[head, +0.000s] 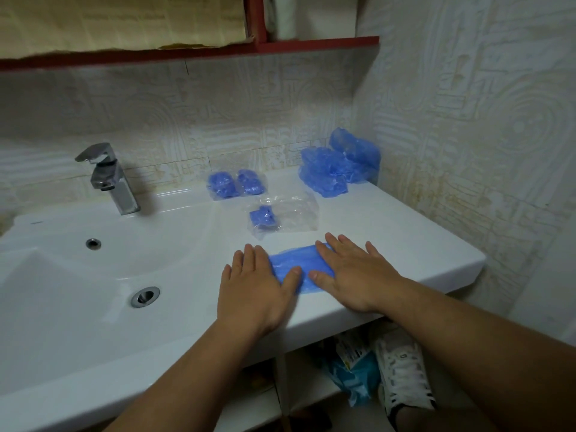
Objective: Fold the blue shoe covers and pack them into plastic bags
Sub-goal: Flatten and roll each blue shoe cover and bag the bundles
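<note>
Blue shoe cover (294, 268): thin crinkly plastic film pressed flat into an oblong on the surface (405, 232), near its front edge. Its long axis runs left-right, roughly parallel to that edge, with the right end slightly farther from the person.

Left hand (255, 288) lies palm-down on the cover's left end and right hand (352, 275) on its right end. Fingers are straight and spread, pressing and not gripping.

Surface is glossy white ceramic, one piece with the basin (62, 275) on the left.

Just behind the cover is a clear wrinkled plastic bag (293, 213) holding one small folded blue wad (263, 216). Farther back, two packed bags (223, 184) lie side by side. A loose pile of unfolded covers (336, 166) sits in the back right corner against the embossed tile wall (467, 120).

Chrome boxy faucet (109, 179) is at back left.
</note>
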`<state>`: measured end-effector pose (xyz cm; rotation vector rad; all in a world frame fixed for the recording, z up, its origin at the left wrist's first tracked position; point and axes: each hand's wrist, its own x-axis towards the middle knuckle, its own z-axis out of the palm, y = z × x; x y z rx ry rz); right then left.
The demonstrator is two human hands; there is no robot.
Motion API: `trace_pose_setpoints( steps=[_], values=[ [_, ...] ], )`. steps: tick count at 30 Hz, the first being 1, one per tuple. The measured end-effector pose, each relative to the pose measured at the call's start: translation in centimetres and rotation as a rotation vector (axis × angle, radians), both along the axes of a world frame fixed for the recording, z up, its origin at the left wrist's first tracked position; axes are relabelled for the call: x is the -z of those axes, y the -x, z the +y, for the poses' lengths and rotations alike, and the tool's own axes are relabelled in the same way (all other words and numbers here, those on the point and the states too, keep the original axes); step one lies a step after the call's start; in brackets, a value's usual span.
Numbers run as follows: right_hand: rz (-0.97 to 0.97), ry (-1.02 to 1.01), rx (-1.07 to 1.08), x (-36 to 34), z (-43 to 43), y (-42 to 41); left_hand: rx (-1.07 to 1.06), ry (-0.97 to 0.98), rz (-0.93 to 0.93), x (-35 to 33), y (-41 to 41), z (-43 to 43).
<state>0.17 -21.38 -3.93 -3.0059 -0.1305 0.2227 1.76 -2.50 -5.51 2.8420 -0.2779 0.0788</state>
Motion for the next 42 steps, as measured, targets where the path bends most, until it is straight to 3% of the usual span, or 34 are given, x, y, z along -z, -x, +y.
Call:
trace_pose_setpoints(
  steps=[4,7,11,17,28,34,42],
  values=[
    [0.003,-0.051,-0.040,-0.6,-0.5,1.0,0.395,0.040,-0.279,-0.7,1.6,0.4],
    [0.039,-0.083,-0.092,-1.2,-1.4,2.4,0.568,-0.035,-0.326,-0.9,2.4,0.6],
    [0.056,-0.113,-0.180,-1.2,-3.2,3.9,0.565,-0.008,-0.290,-1.0,2.8,0.2],
    [-0.274,-0.257,-0.218,-2.9,-4.1,5.1,0.539,0.079,-0.225,-1.5,2.4,-0.1],
    [-0.249,-0.453,-0.088,-1.3,-4.6,3.2,0.495,0.115,-0.160,-1.7,1.9,0.1],
    [-0.252,-0.514,-0.067,-0.9,-4.5,2.8,0.481,0.109,-0.212,-1.6,1.5,0.1],
    [-0.327,-0.596,0.059,-0.4,-4.9,1.8,0.397,0.222,-0.145,-2.0,0.9,0.5]
  ],
)
